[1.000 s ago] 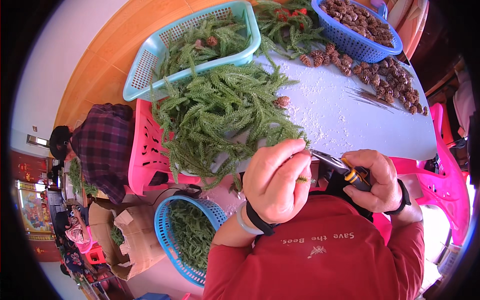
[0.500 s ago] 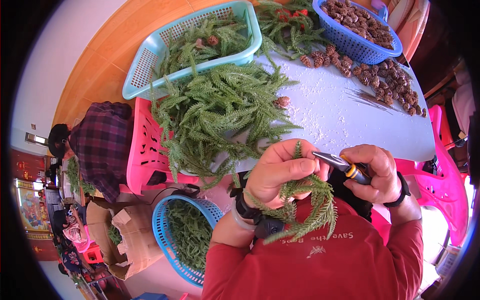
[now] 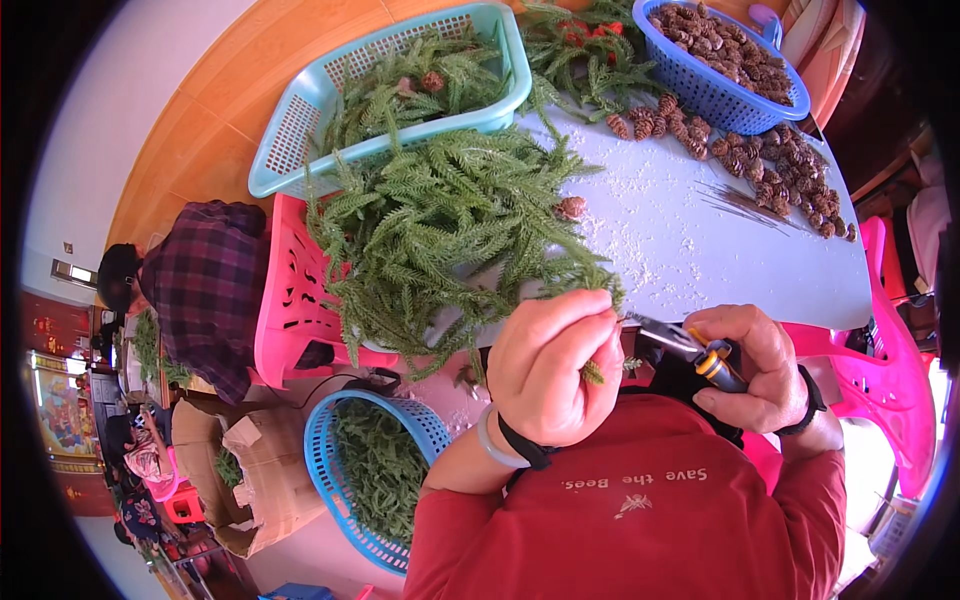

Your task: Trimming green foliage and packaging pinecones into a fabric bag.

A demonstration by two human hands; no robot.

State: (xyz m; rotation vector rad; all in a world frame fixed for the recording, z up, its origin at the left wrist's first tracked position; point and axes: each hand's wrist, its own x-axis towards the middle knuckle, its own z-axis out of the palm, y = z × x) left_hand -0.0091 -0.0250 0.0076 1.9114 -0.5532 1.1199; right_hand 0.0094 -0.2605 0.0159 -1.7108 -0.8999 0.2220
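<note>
My left hand (image 3: 556, 368) is closed around a green artificial pine sprig (image 3: 593, 374); most of it is hidden by the fingers, with a tip poking out below. In my right hand (image 3: 752, 365) is a pair of pliers (image 3: 672, 338) with black and yellow handles. Its jaws point left and reach close to the fingers of my left hand; whether they touch the sprig I cannot tell. Just beyond my left hand, a large heap of pine sprigs (image 3: 440, 225) covers the left side of the pale table (image 3: 690, 270).
A turquoise basket (image 3: 300, 120) of greenery and a blue basket (image 3: 690, 85) of pine cones stand at the back. Loose pine cones (image 3: 790, 175) and thin wires (image 3: 745, 205) lie on the right. Below left are a blue basket (image 3: 325, 470), a cardboard box (image 3: 275, 490) and a seated person (image 3: 205, 290).
My left hand has turned over, its back now showing, and the sprig has swung from hanging below the hand to pointing up past it. The pliers stay in my right hand, slightly lower.
</note>
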